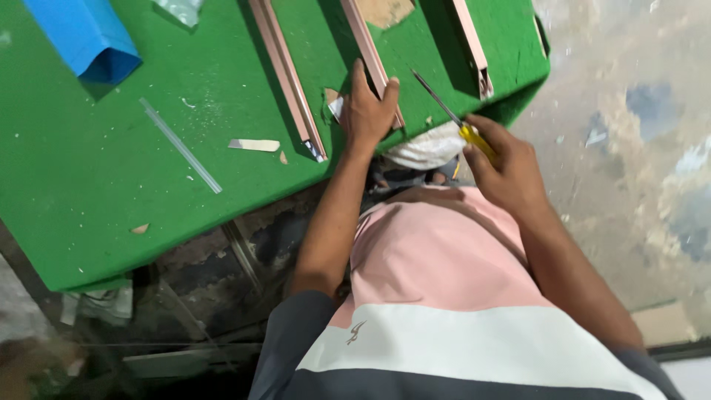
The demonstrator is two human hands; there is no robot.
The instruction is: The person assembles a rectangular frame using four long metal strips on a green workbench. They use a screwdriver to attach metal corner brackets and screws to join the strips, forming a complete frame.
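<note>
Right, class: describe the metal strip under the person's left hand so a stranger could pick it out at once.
Start at the green table and follow its near edge to the left hand. The copper-coloured strip pinned beneath it is the middle of three like strips, and the only one a hand presses down.

A desk [89,170] covered in bright green felt fills the far left of the scene, its near edge running diagonally. The felt is dotted with small chips and pale dust. Beneath the desk lies a dark, shadowed space with dim metal bars and scraps. To the right, a worn concrete floor [629,148] shows mottled grey, beige and bluish patches. Light is soft and even, with faint shadows on the felt.
</note>
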